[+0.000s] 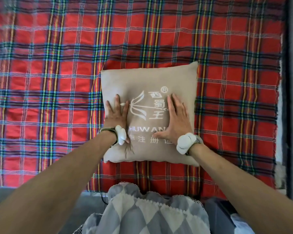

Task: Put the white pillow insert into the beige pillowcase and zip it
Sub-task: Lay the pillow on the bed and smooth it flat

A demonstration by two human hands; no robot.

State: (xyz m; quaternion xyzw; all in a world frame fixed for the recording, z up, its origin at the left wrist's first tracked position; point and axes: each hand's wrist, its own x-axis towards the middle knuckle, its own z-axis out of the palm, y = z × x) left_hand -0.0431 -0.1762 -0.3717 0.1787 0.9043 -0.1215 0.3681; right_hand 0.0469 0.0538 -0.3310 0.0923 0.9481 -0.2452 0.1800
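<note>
The beige pillowcase (149, 78) lies puffed up and square on the bed, with a white printed logo on top. The white pillow insert is hidden; no white shows at any edge. My left hand (116, 114) lies flat on the pillowcase's left half, fingers spread and pointing away from me. On the right half my right hand (176, 119) presses down flat, thumb stretched toward the middle. Neither hand holds anything. The near edge of the pillowcase looks puckered; I cannot make out the zipper.
A red plaid blanket (57, 81) covers the bed all around the pillow. A dark edge (286, 98) of the bed runs down the right side. White devices are strapped to both wrists. My grey and white checked clothing (147, 211) fills the bottom middle.
</note>
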